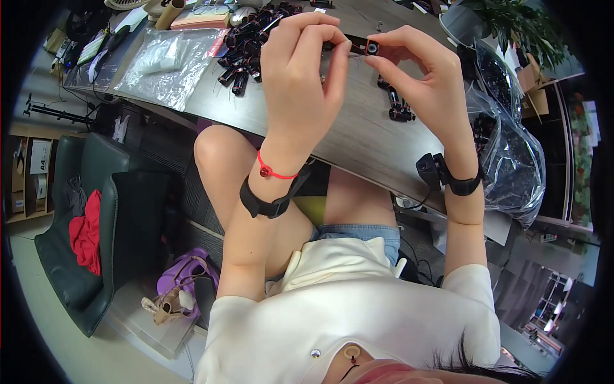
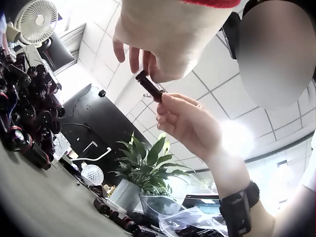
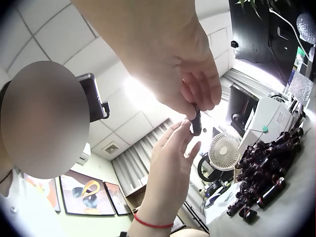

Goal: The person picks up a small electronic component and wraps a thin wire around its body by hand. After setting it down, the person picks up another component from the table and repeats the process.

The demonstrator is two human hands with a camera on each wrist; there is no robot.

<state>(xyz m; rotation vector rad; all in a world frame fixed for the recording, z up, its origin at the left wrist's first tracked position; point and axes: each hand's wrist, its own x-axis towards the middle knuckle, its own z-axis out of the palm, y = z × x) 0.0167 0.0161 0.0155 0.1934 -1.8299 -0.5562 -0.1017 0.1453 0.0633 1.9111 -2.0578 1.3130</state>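
Note:
Both hands are raised over the table at a small black cylinder-shaped part (image 1: 371, 47) with a round, lens-like end and some red on it. The right hand (image 1: 425, 70) pinches the lens end between thumb and forefinger. At the other end is the left hand (image 1: 297, 73), its thumb and fingertips closed about the part and thin wires. In the left wrist view the black part (image 2: 149, 88) slants between the two hands. The right wrist view shows it as a short dark piece (image 3: 196, 123) at the fingertips, mostly covered by them.
A heap of similar black parts (image 1: 238, 84) lies on the table (image 1: 358, 134) beyond the left hand. Several more parts (image 1: 398, 105) lie near the right hand. A clear plastic bag (image 1: 163, 70) is at the left, another bag (image 1: 511, 166) at the right. A potted plant (image 1: 518, 25) stands behind.

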